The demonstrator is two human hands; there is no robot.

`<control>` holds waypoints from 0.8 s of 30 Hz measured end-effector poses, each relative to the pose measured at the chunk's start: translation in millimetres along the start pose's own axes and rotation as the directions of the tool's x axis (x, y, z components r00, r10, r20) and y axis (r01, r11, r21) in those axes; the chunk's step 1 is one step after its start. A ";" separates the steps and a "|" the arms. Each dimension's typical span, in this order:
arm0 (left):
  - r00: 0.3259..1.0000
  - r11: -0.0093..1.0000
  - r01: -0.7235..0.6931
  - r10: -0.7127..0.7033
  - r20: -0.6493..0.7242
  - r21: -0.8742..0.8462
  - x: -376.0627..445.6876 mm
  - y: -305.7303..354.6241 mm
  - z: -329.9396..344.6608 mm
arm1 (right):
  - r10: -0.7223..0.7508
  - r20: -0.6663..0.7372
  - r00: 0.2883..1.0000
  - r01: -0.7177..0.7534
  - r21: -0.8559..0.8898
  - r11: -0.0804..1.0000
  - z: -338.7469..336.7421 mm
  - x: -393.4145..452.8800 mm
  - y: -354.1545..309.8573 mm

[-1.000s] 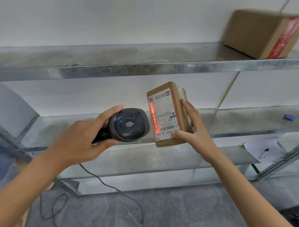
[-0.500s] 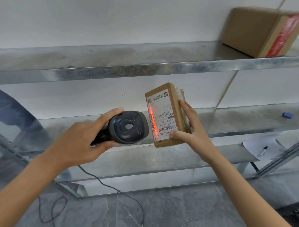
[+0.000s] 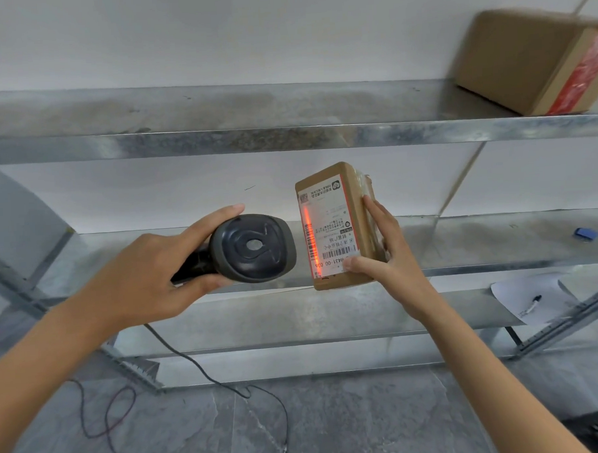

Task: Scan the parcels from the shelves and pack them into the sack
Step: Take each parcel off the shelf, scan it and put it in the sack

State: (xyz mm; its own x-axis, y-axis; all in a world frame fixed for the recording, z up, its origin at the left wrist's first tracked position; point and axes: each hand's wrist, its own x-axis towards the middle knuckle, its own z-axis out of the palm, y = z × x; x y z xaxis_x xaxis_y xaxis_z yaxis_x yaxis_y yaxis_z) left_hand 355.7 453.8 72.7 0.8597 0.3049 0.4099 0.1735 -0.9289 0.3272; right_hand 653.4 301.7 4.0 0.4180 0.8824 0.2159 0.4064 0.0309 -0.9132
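parcel (image 3: 338, 224) in right hand (image 3: 391, 256), scanner (image 3: 254, 249) left (image 3: 145, 277).

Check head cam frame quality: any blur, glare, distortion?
Head view: big box top right is motion-smeared; shelf edges bow from the wide-angle lens; scanner beam throws a red streak on the parcel label; centre sharp, lighting soft and even.

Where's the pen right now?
In the head view the pen lies on a white sheet of paper at the right end of the lower metal shelf, below and right of the right hand holding the small parcel.
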 end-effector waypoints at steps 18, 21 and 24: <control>0.999 0.999 0.047 -0.047 -0.013 0.022 -1.1 -0.2 -9.7 | -0.004 0.011 1.000 0.004 0.025 1.000 4.6 10.3 0.4; 0.999 0.999 0.041 -0.041 -0.022 0.006 -1.5 -2.4 -7.4 | 0.002 0.014 1.000 -0.002 0.033 0.999 5.7 9.4 0.5; 0.998 0.997 0.058 -0.059 -0.027 -0.052 1.8 -5.9 3.3 | 0.021 0.000 1.000 -0.021 0.035 0.999 5.2 5.1 3.2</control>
State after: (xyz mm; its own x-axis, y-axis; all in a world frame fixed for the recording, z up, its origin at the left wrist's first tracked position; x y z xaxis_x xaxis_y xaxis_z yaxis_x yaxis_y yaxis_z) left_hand 357.9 459.1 68.7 0.8347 0.3651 0.4122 0.1979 -0.8975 0.3941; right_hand 652.6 308.7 0.3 0.4268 0.8827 0.1967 0.3687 0.0287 -0.9291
